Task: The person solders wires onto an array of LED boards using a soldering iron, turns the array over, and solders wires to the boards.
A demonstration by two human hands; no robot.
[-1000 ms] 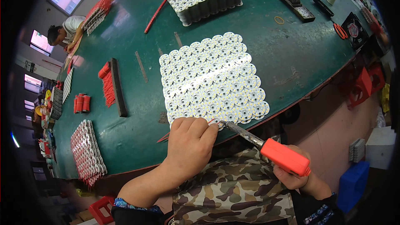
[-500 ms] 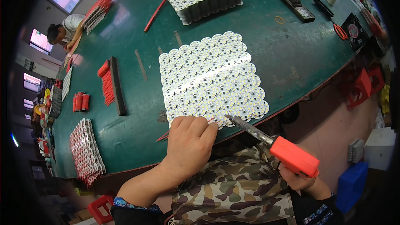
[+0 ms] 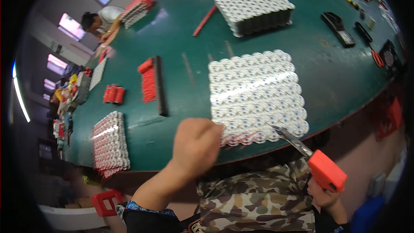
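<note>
A square panel of round white LED boards (image 3: 258,97) lies on the green table, with red wires (image 3: 241,139) along its near edge. My right hand (image 3: 322,193) is closed around the handle of an orange-red soldering gun (image 3: 327,170). The gun's metal tip reaches over the panel's near right part; whether it touches the boards I cannot tell. At the near left corner of the panel, my left hand (image 3: 196,144) is closed with its knuckles up. Its fingertips are hidden, and I cannot make out what they hold.
A thick stack of white boards (image 3: 254,6) stands farther back. To the left are a dark bar (image 3: 160,86), red wire bundles (image 3: 148,82) and a smaller board stack (image 3: 111,142). Orange-handled scissors (image 3: 377,58) lie far right. Another person (image 3: 103,21) works at the far left.
The whole view has shifted, so the table's contents appear farther right. My left hand has moved left off the panel's near edge, uncovering red wires. The soldering gun stays over the near right part.
</note>
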